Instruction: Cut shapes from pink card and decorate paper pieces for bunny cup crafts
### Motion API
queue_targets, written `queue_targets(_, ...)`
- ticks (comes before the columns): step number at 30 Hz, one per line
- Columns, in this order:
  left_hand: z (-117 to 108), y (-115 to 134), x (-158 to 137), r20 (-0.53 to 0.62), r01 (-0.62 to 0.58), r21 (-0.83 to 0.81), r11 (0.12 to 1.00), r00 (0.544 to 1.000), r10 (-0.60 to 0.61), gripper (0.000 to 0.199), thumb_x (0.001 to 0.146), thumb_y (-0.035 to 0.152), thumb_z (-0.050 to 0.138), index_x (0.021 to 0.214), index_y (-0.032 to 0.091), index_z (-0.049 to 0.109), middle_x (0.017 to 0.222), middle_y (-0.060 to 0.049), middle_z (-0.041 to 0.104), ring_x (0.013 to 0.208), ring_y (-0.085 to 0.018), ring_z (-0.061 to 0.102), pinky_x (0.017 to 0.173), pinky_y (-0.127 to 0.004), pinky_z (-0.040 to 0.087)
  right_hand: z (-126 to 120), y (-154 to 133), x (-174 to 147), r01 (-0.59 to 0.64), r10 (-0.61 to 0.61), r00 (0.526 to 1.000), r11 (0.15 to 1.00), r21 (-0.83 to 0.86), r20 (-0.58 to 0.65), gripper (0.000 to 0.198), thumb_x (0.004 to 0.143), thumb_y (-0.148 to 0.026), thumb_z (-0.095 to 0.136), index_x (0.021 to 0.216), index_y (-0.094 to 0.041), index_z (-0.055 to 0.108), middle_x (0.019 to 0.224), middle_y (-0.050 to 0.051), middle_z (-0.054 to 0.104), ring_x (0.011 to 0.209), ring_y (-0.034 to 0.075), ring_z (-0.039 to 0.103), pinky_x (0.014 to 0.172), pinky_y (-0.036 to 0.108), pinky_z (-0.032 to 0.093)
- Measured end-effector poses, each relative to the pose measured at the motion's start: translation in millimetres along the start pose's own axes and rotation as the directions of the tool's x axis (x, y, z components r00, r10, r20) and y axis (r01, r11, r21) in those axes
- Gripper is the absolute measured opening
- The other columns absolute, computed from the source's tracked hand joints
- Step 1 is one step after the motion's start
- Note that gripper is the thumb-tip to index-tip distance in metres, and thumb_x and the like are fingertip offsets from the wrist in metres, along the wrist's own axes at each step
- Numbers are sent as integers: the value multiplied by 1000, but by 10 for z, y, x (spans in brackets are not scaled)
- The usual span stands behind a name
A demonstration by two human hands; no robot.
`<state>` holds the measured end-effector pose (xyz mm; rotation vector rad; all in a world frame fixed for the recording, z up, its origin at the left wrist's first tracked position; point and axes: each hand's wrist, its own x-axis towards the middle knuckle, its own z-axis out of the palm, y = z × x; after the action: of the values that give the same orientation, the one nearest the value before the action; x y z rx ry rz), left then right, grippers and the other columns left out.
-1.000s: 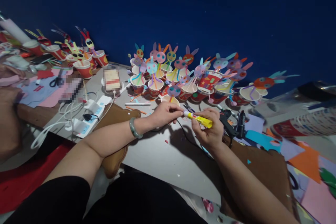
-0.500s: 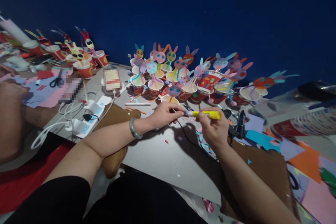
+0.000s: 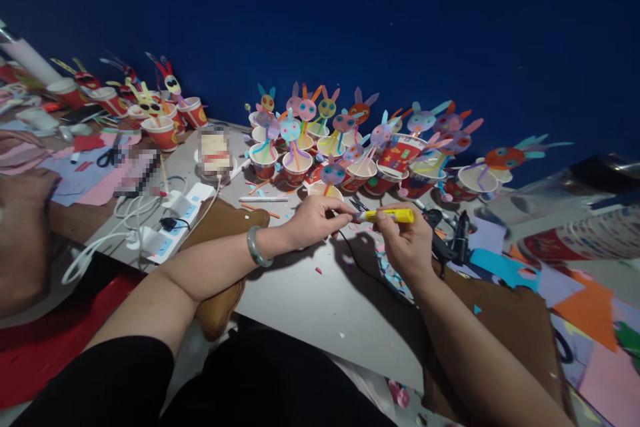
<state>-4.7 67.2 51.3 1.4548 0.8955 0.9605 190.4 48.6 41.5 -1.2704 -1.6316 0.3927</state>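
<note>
My right hand (image 3: 407, 240) is closed round a yellow pen-shaped tube (image 3: 397, 215), held almost level with its pale narrow end toward the left. My left hand (image 3: 317, 219), with a green bangle at the wrist, pinches at that narrow end; whatever small piece its fingertips hold is too small to make out. Just beyond the hands stand several paper cups (image 3: 297, 170) with rabbit-like paper heads on coloured stems. A pair of scissors (image 3: 359, 204) lies behind the meeting fingertips. Under the hands runs a black cord (image 3: 356, 260).
Left of me are a white power strip (image 3: 183, 227) with cables and more red cups (image 3: 163, 133) with figures. Another person's arm (image 3: 25, 240) rests at the far left. Brown cushions (image 3: 495, 333) lie under my forearms. Coloured paper (image 3: 585, 303) and stacked cups (image 3: 580, 240) sit at right.
My right hand and the yellow tube have shifted slightly left, toward the left fingertips. The other person's hand at the far left has moved a little. The rest looks the same.
</note>
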Motion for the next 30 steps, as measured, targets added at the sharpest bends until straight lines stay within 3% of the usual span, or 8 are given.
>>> queue_targets(4, -12, 37, 7, -4, 46, -36, 998, 999, -46, 18, 84, 20, 63, 93, 8, 75, 57, 1, 63, 43, -6, 52, 42, -17, 37, -113, 16, 94, 19, -19, 1000, 995, -95, 0, 16, 89, -37, 59, 86, -21, 59, 72, 1, 66, 60, 16, 60, 59, 31, 48)
queue_targets(8, -24, 53, 23, 3, 117, -125, 985, 993, -117, 18, 86, 21, 63, 92, 8, 73, 48, 4, 55, 39, -5, 49, 38, -16, 35, -235, 139, 186, 135, -88, 982, 945, -296, 168, 19, 86, -40, 60, 80, -22, 60, 76, 3, 69, 71, 20, 63, 74, 37, 46)
queue_targets(14, -9, 23, 28, 44, 184, -281, 942, 983, -179, 17, 83, 22, 67, 90, 7, 70, 76, -4, 71, 45, -4, 55, 37, -15, 36, -215, 328, 173, 356, 42, 842, 704, -614, 537, 27, 87, -44, 59, 70, -22, 58, 58, 1, 63, 61, 20, 57, 83, 42, 36)
queue_targets(17, 2, 14, 34, 86, 249, -355, 901, 969, -234, 16, 84, 21, 67, 91, 7, 69, 80, -5, 73, 44, -2, 54, 35, -15, 34, -181, 331, 146, 414, 136, 779, 622, -665, 612, 21, 83, -39, 64, 74, -21, 63, 62, 4, 68, 64, 22, 61, 80, 40, 34)
queue_targets(20, 7, 11, 42, 140, 318, -406, 857, 948, -285, 13, 86, 18, 66, 92, 7, 68, 79, -5, 72, 42, -1, 51, 34, -14, 31, -178, 332, 138, 442, 166, 761, 575, -689, 627, 18, 79, -38, 69, 77, -20, 67, 65, 6, 70, 68, 24, 64, 80, 40, 35)
queue_targets(24, 0, 21, 41, 181, 351, -453, 820, 936, -301, 7, 88, 13, 61, 89, 8, 66, 78, -3, 71, 41, -2, 52, 33, -15, 31, -191, 308, 144, 416, 38, 813, 661, -624, 582, 27, 86, -45, 64, 78, -20, 68, 72, 8, 73, 71, 25, 65, 88, 47, 38)
queue_targets(27, -11, 43, 38, 208, 360, -476, 802, 933, -295, 6, 89, 12, 60, 88, 9, 65, 77, -2, 70, 41, -2, 53, 32, -14, 32, -191, 192, 144, 367, -170, 891, 817, -445, 422, 24, 90, -44, 60, 84, -22, 67, 74, 4, 73, 71, 22, 66, 93, 47, 41)
queue_targets(30, -25, 71, 47, 270, 428, -480, 766, 902, -335, 8, 91, 13, 58, 86, 9, 63, 75, -2, 69, 40, -3, 53, 31, -14, 30, -184, 26, 136, 345, -284, 927, 902, -261, 245, 16, 90, -38, 63, 86, -23, 66, 71, 1, 70, 68, 19, 64, 86, 41, 47)
